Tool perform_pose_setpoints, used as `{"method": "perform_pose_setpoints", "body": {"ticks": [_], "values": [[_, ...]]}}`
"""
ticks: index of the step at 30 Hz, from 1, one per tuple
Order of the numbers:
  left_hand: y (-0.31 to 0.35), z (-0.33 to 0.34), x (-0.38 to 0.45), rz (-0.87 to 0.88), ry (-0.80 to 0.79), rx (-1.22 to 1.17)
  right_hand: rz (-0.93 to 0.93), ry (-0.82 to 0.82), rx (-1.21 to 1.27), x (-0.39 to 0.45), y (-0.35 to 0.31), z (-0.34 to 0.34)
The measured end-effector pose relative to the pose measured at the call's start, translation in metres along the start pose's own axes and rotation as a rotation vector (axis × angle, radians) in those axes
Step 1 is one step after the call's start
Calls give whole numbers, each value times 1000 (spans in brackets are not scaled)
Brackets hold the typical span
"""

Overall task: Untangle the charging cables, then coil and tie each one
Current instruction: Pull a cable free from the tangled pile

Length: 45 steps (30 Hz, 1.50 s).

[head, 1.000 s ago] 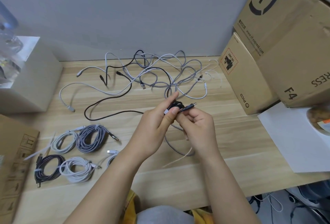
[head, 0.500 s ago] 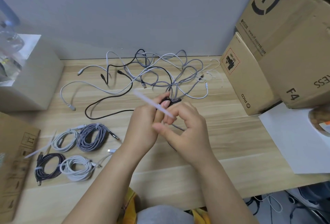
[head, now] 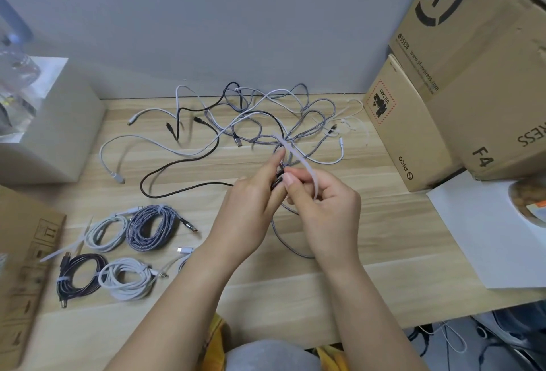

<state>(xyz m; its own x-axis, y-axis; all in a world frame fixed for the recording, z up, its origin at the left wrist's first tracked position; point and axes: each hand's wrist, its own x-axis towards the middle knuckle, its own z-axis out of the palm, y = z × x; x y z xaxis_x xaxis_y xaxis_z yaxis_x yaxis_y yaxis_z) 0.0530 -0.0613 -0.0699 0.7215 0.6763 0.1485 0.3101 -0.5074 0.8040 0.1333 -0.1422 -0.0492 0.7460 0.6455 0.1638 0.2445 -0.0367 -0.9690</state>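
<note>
So my hands [head: 283, 193] pinch a white tie [head: 305, 168] round a small black coil [head: 277, 178]; four tied coils [head: 118, 252] lower left, tangle [head: 266, 122] left at centre top

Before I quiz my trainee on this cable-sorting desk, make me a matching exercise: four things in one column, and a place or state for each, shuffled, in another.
Things:
1. white tie strip
2. grey braided coil
3. loose cable tangle
4. black coil

Places or states:
A. spread uncoiled at the back of the desk
B. bundled at the front left, nearest the desk's edge
C. arched between the left hand and right hand
D. bundled beside a white coil, in the farther row

Pairs: 1-C, 2-D, 3-A, 4-B
</note>
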Motion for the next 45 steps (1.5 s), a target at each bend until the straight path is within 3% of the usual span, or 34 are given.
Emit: {"method": "perform_pose_setpoints", "body": {"ticks": [6,13,21,31,40,45], "values": [[4,-3,1,-130,4,-411,-22,-120,179,-5,-6,0],[6,-6,6,-288,70,-538,61,-105,459,-6,-11,0],[13,-12,5,-276,110,-637,247,-157,395,-3,-12,-1],[13,-16,6,-257,101,-620,276,-207,263,-2,-10,1],[6,-12,3,-191,116,-374,320,-174,250,-3,-10,0],[6,-11,3,-214,130,-397,327,-185,249,-3,-9,0]]}}
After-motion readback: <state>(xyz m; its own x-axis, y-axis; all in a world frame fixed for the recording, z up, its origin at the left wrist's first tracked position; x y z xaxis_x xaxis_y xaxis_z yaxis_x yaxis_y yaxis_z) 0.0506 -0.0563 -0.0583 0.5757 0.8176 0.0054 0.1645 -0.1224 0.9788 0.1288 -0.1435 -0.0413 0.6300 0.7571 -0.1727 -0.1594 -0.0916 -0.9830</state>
